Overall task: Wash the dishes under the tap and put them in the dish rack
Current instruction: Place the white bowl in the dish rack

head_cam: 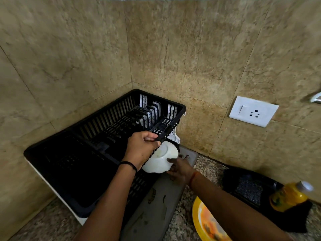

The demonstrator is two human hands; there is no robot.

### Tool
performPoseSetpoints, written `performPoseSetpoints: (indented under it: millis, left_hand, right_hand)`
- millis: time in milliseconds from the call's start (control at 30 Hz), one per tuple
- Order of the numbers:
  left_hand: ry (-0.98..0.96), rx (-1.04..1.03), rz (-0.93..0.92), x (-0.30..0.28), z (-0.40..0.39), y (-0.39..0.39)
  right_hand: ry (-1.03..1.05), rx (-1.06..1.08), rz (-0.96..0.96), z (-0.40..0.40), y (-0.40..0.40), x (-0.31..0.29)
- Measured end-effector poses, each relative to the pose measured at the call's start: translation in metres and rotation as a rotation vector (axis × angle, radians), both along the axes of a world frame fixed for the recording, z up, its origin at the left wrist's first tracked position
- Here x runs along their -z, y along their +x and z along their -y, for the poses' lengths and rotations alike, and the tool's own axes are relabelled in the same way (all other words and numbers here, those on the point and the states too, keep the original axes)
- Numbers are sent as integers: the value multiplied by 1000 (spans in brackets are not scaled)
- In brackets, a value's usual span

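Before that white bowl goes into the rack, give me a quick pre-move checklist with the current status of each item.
1. Right hand has the white bowl: ok, fingers hold its side.
2. Left hand steadies the dish rack: ok, it grips the near rim.
3. Free space in the rack: ok, no dishes visible in its slots.
4. Bowl turned to drain: ok, its base faces up.
5. Bowl clear of the rack edge: not ok, it sits under the gripped rim and the left hand.
6. Bowl rinsed clean: cannot tell, only the outside shows.
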State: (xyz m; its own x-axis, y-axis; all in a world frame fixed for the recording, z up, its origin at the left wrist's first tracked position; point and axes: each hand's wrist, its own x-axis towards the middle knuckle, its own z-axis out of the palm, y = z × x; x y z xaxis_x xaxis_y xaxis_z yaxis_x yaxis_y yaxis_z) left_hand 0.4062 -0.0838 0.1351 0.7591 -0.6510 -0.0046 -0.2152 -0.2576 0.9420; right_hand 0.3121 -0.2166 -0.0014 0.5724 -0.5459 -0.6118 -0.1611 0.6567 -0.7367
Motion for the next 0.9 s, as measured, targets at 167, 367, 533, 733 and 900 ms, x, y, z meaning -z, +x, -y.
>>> performPoseSetpoints:
  millis: [167, 367, 533, 733, 900]
  left_hand:
    - [7, -3, -7, -2, 0, 0]
    - [4, -9, -26, -3, 1, -1]
    - [2, 8, -14, -2, 0, -2]
    - [-14, 3, 49, 1, 1, -3]
    - [56, 25, 320, 0, 1, -14]
  right_hand:
    - [-3, 82, 22, -3, 25, -8]
    - [-98, 60, 43, 4, 74, -22]
    - [-622, -197, -250, 19, 85, -20]
    - [-711, -253, -246, 17, 46, -22]
    - [-737, -321, -267, -2, -32, -35]
